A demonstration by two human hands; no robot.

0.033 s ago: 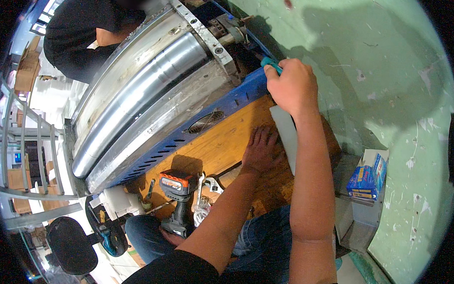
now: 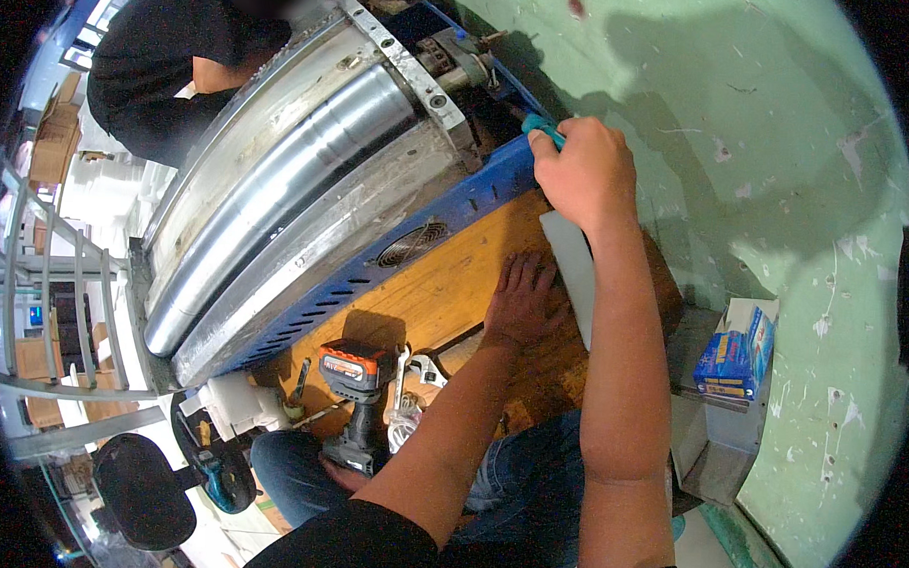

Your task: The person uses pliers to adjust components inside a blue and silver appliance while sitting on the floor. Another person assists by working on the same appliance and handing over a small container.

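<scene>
Head view is showing the right hand (image 2: 586, 173) gripping a teal handle (image 2: 542, 129) near the blue frame (image 2: 490, 188), likely light, stiff and best held there, while the left hand (image 2: 522, 298) is lying flat on wood (image 2: 424, 291).

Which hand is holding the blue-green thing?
The right hand: its grip is closed around the blue-green thing. The left hand lies palm-down on the wooden surface.

Blk short slvs (image 2: 391, 532), blue jeans (image 2: 290, 467).
</scene>
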